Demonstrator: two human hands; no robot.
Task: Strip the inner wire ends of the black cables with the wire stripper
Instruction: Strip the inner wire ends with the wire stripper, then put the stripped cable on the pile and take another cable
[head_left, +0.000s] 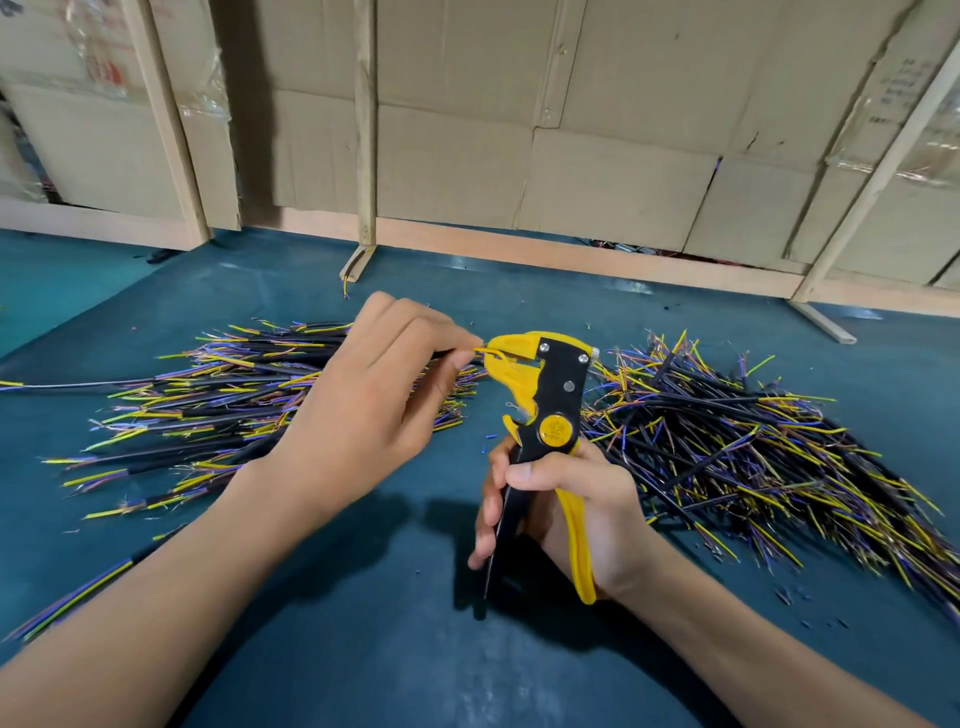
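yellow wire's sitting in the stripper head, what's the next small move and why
Probably squeeze the handles. The left hand pinches the yellow wire with its end fed into the mouth of the wire stripper, and the right hand already wraps the handles, which look spread apart. How far in the wire sits cannot be told.

One wire stripper, and two hands: the left hand and the right hand. Two heaps of black cables lie on the one blue mat, a left heap and a right heap (far too many pieces in each to count). Three wooden posts stand along the cardboard wall.
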